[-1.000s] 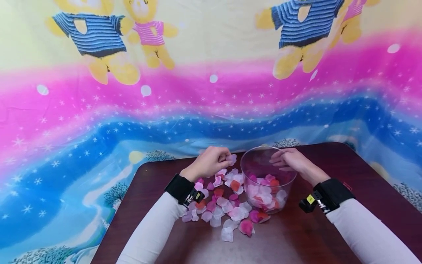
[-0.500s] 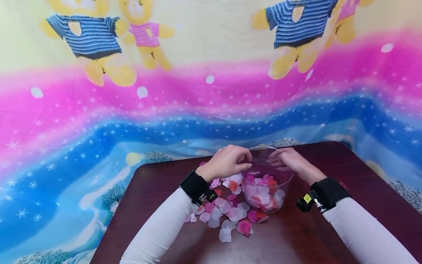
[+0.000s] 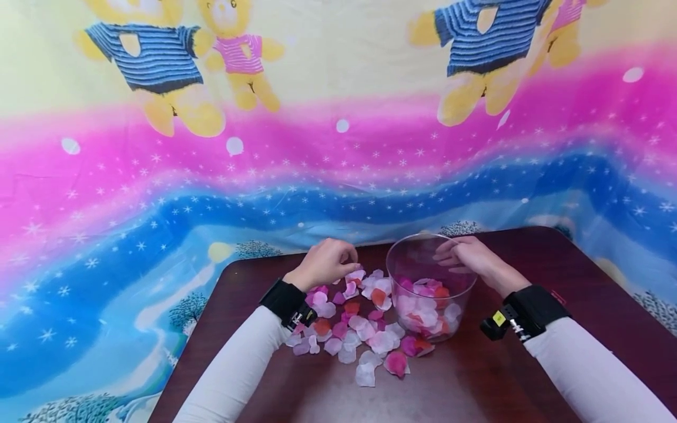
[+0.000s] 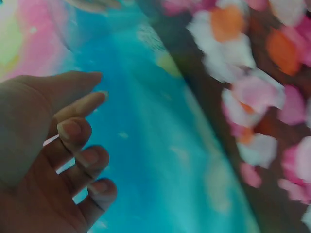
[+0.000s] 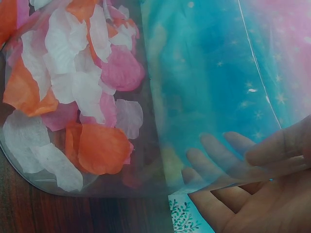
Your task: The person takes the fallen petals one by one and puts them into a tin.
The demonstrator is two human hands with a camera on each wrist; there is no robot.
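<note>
Behind our dark wooden table (image 3: 476, 382) hangs a bear-print cloth (image 3: 211, 176). Our right hand (image 3: 468, 257) curls over the rim of the clear container (image 3: 429, 288), thumb outside, fingers inside. Our left hand (image 3: 324, 264) hovers over the loose petals (image 3: 351, 326) beside it, fingers loosely bent, holding nothing visible. Risk: a careless tug at the rim could tip the container and spill its petals.

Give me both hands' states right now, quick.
Left hand: fingers loosely curled, holding nothing, above the loose petals.
Right hand: holds the rim of the clear bowl, fingers inside it.
</note>
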